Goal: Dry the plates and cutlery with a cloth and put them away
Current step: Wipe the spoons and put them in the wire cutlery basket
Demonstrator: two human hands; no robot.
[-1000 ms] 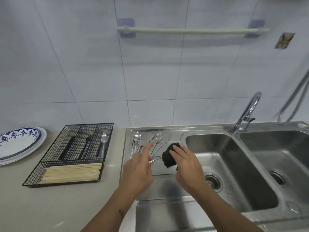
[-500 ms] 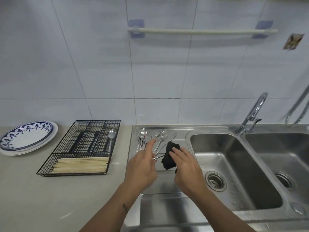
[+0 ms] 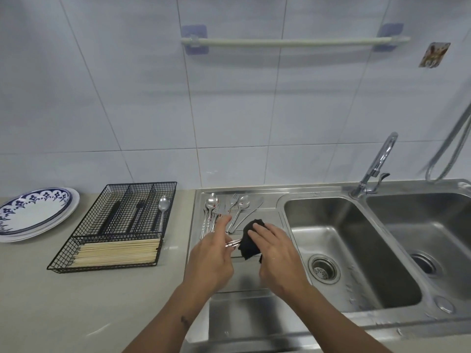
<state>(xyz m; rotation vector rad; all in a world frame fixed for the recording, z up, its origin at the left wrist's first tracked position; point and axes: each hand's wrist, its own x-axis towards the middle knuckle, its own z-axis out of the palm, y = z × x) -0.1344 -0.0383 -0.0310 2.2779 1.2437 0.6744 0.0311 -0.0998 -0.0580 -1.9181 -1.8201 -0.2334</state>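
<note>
My left hand [image 3: 210, 253] pinches the handle of a metal utensil [image 3: 233, 243] above the sink's draining board. The utensil's other end is wrapped in a black cloth [image 3: 248, 244], which my right hand [image 3: 276, 256] grips. Several spoons, a fork and a knife [image 3: 235, 208] lie on the draining board [image 3: 267, 207] just beyond my hands. A black wire cutlery tray [image 3: 119, 225] stands on the counter to the left, holding dark-handled pieces, one silver spoon [image 3: 163, 207] and a row of chopsticks [image 3: 117, 254]. Stacked blue-patterned plates [image 3: 33, 212] sit at the far left.
A double steel sink [image 3: 356, 250] with a tap [image 3: 374, 166] fills the right side. A towel rail [image 3: 293, 42] is fixed on the tiled wall above. The beige counter [image 3: 76, 301] runs along the left, in front of the tray.
The view has shifted, so the tray and plates appear farther right. My hands stay together over the draining board, and the cloth now covers more of the utensil.
</note>
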